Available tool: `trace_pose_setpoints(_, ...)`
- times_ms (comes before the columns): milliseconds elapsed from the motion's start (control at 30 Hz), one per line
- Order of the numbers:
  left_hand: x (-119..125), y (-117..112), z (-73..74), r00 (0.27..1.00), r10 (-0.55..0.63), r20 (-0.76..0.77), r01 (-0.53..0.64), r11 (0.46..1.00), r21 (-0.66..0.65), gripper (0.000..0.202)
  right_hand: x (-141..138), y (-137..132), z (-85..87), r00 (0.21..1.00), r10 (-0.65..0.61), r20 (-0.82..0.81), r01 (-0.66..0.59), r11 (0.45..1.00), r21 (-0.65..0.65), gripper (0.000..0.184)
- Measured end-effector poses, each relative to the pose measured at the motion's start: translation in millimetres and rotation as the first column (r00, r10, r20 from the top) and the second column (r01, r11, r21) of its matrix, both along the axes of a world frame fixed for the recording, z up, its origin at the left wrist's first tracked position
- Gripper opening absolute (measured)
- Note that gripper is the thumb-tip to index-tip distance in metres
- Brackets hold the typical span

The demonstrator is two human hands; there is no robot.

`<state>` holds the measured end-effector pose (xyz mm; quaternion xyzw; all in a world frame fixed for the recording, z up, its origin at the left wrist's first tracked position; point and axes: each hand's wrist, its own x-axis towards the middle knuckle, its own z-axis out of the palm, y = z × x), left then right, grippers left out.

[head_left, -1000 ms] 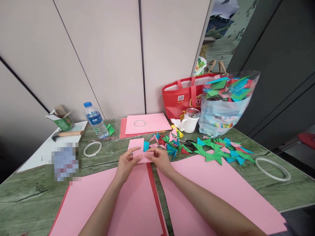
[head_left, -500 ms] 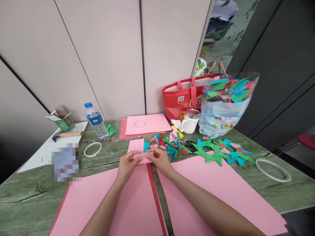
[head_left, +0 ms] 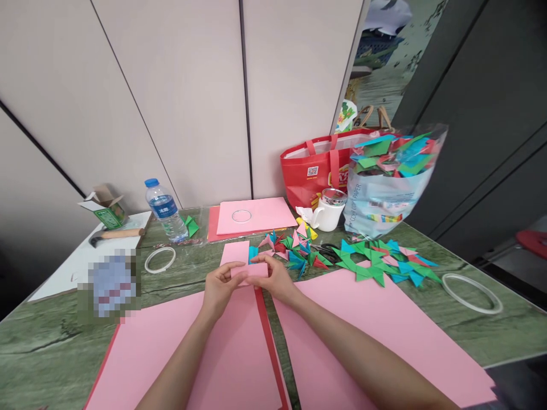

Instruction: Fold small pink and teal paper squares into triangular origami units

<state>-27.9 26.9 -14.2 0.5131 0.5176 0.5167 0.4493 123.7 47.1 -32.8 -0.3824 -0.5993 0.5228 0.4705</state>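
Observation:
A small folded piece of pink paper [head_left: 258, 270] is held up in front of me between both hands. My left hand [head_left: 220, 286] pinches its left end with thumb and fingers. On the right side, my right hand [head_left: 277, 280] grips it too, its thumb lying along the lower edge. Just behind the hands lie a pink paper strip [head_left: 236, 251] and some blue paper [head_left: 253, 252]. Below them are large pink sheets on the left [head_left: 231, 347], with a red sheet edge [head_left: 273, 353] showing, and more pink sheets on the right [head_left: 376, 324].
Colourful folded paper pieces [head_left: 371, 262] and black scissors [head_left: 328, 251] lie behind right. Further back are a white mug [head_left: 330, 213], red bag [head_left: 299, 179] and plastic bag of folded paper [head_left: 384, 199]. Leftward are a water bottle [head_left: 166, 213], hammer [head_left: 122, 233] and white rings [head_left: 160, 260].
My right thumb has slid left along the paper's lower edge, and more of the paper's face shows. Both hands still hold it in nearly the same place.

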Motion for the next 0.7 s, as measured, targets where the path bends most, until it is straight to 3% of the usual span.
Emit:
trace_pose_setpoints(133,0.9,-0.4,1.2,1.000,-0.004,0.004,0.004,1.000,-0.015,0.039,1.2,0.5,1.5,0.998,0.032,-0.059,-0.034,0.999,-0.040,0.042)
trace_pose_setpoints(333,2.5,-2.5,3.1,0.981,0.076,-0.178,-0.057,0.992,0.113,0.029,1.6,1.6,-2.2,0.999,0.034,-0.041,-0.035,0.999,-0.031,0.043)
trace_pose_setpoints(433,0.9,-2.5,4.4,0.981,0.031,-0.191,-0.008,0.993,0.118,0.031,1.4,0.9,-2.8,0.998,0.035,-0.048,-0.037,0.998,-0.047,0.042)
trace_pose_setpoints(567,-0.7,-3.1,8.0,0.978,-0.031,-0.205,0.056,0.992,0.114,0.036,2.3,0.8,-1.1,1.000,-0.009,0.027,0.008,0.999,0.033,0.040)
trace_pose_setpoints(700,-1.3,-2.5,8.3,0.977,-0.025,-0.211,0.049,0.992,0.112,0.036,3.4,2.4,-3.3,0.999,0.008,0.039,-0.010,0.998,0.055,0.040)
